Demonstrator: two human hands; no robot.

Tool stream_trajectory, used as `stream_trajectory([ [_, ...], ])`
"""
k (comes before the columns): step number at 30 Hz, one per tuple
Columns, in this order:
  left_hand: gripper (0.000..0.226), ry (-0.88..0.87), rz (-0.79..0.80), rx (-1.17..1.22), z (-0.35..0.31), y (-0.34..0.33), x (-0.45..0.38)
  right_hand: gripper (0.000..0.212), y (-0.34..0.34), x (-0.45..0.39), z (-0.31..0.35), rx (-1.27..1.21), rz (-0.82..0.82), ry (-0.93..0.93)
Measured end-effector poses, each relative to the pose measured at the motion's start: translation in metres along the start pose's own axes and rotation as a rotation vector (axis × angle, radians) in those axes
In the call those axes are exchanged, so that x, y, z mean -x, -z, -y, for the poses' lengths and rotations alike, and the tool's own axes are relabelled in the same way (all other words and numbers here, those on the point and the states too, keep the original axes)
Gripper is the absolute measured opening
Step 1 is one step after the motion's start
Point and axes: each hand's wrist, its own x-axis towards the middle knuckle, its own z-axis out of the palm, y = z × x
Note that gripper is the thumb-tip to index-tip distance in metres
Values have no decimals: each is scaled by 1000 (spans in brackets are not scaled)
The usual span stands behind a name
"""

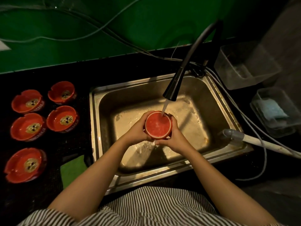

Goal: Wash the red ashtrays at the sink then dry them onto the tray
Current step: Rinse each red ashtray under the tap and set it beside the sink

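Holding one red ashtray (158, 125) base-up under the tap stream (164, 107) over the sink (216, 101), left hand (136, 131) and right hand (175, 136) fingers wrapped round its sides. Risk: wet rim slipping, dropping into the basin.

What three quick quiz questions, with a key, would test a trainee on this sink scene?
1. How many red ashtrays sit on the counter left of the sink?
2. True or false: the faucet is off.
3. Which way is the held ashtray turned: A) base up, B) bowl up?

Key:
1. Five, for example the nearest ashtray.
2. False; water runs onto the ashtray held by the left hand and right hand.
3. A.
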Motion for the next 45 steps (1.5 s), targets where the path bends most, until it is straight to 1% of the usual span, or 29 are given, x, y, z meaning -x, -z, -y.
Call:
stream_trajectory([
  [3, 106, -30, 24, -91, -6, 7, -3, 123, -4, 1, -5, -76, 2, -14],
  [6, 105, -13, 64, -154, -16, 15, -3, 118, -3, -1, -8, -138, 14, -43],
  [8, 103, 23, 88, -180, -21, 18, -3, 112, 0, -1, -7, -204, 53, -79],
  [10, 99, 64, 119, -199, -24, 21, -2, 107, 4, 0, -4, -296, 132, -142],
  [11, 96, 95, 141, -200, -26, 22, -2, 104, 7, -1, -1, -330, 175, -176],
  [13, 82, 151, 191, -159, -27, 22, -2, 100, 12, -2, 2, -341, 239, -225],
  [15, 73, 191, 218, -84, -25, 19, 1, 97, 18, -3, 7, -322, 258, -241],
  [17, 74, 241, 223, 25, -20, 15, 5, 97, 24, -3, 13, -251, 248, -219],
  [20, 97, 272, 169, 124, -11, 7, 8, 100, 30, -4, 20, -58, 222, -141],
  [22, 104, 240, 131, 150, -7, 1, 9, 107, 31, -5, 22, 71, 188, -71],
  [24, 104, 193, 82, 144, -6, -6, 10, 108, 29, -3, 23, 128, 142, 6],
  [27, 106, 111, -7, 109, -7, -11, 8, 106, 24, 0, 23, 169, 37, 120],
  [30, 106, 25, -52, 19, -13, -8, 8, 105, 17, 4, 21, 134, -69, 181],
  [33, 102, -27, -66, -62, -21, -1, 9, 103, 10, 5, 15, 89, -117, 167],
  [35, 103, -40, -48, -114, -25, 7, 11, 111, 6, 5, 9, 63, -113, 124],
  [37, 104, -39, -9, -176, -29, 14, 13, 119, 3, 5, 2, 18, -67, 86],
  [40, 106, -15, 60, -261, -34, 23, 19, 112, -1, 6, -2, -61, 47, 22],
  [43, 107, 42, 114, -317, -39, 34, 28, 108, -6, 8, -1, -139, 163, -47],
  [45, 109, 87, 148, -341, -43, 42, 34, 102, -8, 8, 4, -201, 233, -87],
])
